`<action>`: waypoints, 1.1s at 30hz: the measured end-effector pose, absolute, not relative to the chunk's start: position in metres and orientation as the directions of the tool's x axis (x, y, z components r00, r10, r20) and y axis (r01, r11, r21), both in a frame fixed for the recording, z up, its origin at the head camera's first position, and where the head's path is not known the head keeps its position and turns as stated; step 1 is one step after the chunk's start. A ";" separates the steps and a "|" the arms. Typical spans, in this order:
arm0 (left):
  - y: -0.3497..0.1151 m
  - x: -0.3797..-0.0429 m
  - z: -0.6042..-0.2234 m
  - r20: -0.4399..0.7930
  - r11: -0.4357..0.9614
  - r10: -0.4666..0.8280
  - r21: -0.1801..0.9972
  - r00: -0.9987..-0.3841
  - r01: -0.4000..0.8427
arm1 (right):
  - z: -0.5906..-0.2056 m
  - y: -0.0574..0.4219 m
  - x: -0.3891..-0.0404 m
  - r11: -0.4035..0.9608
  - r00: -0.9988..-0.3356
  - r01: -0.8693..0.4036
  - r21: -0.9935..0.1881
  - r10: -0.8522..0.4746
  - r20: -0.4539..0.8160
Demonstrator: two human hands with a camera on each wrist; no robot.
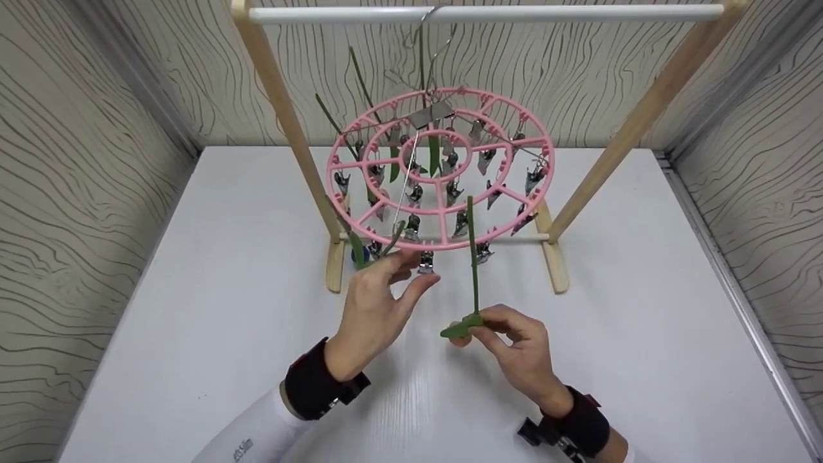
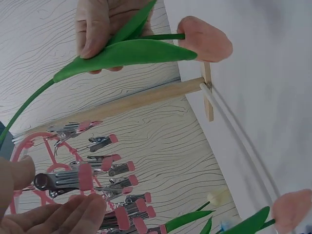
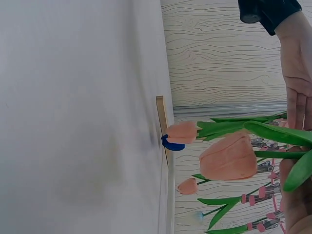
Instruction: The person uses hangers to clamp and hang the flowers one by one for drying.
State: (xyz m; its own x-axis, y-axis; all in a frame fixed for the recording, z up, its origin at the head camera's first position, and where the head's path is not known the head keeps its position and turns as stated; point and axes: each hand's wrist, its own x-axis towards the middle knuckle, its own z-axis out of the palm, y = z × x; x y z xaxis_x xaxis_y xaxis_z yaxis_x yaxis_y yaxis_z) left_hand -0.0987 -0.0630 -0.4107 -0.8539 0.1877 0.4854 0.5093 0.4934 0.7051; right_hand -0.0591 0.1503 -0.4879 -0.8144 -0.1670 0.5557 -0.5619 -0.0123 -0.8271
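Observation:
In the head view, my right hand (image 1: 524,354) pinches an artificial tulip by its leaves and stem, the green stem (image 1: 474,270) pointing up. The peach bloom (image 2: 204,40) hangs at the lower end, also plain in the right wrist view. My left hand (image 1: 376,308) is at the front rim of a pink round clip hanger (image 1: 442,231). Its thumb and fingers stand apart on either side of a metal clip (image 2: 66,179) with pink tips; the clip's jaws look closed. Several other tulips hang upside down from the hanger's clips, including a peach one (image 3: 183,132) and a blue one (image 3: 171,143).
The hanger hooks over the white crossbar (image 1: 514,11) of a stand with wooden legs (image 1: 611,148). The stand rests on a white table (image 1: 212,270). Wood-patterned panels (image 1: 578,77) rise behind and at both sides. A lower white rod (image 2: 239,136) joins the stand's feet.

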 end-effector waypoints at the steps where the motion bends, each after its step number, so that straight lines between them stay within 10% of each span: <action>1: -0.063 -0.100 -0.410 0.466 0.476 0.187 0.727 -0.865 0.495 | -0.487 0.150 -0.059 -0.007 -0.815 -0.563 -0.826 -0.164 0.557; 33: -0.059 -0.095 -0.399 0.337 0.155 0.199 0.916 -0.920 0.369 | -0.497 0.134 -0.075 0.020 -0.785 -0.611 -0.792 -0.148 0.602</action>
